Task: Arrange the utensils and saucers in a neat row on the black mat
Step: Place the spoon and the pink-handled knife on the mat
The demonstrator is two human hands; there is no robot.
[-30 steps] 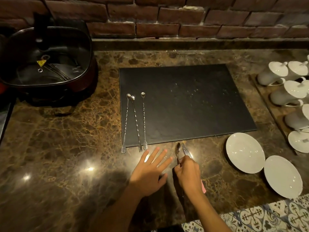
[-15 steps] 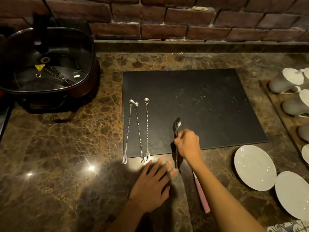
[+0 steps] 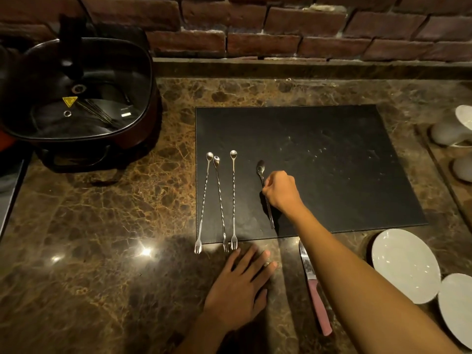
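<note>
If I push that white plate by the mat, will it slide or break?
The nearer saucer would probably slide easily, since the marble counter looks glossy. It looks like glazed ceramic, so likely breakable if it knocks the second saucer beside it.

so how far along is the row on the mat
Done: three long bar spoons lie side by side on the black mat, fork ends overhanging. In hand: the right hand is setting down a spoon. Left: the pink-handled knife and two saucers are off the mat. The left hand rests flat.
</note>
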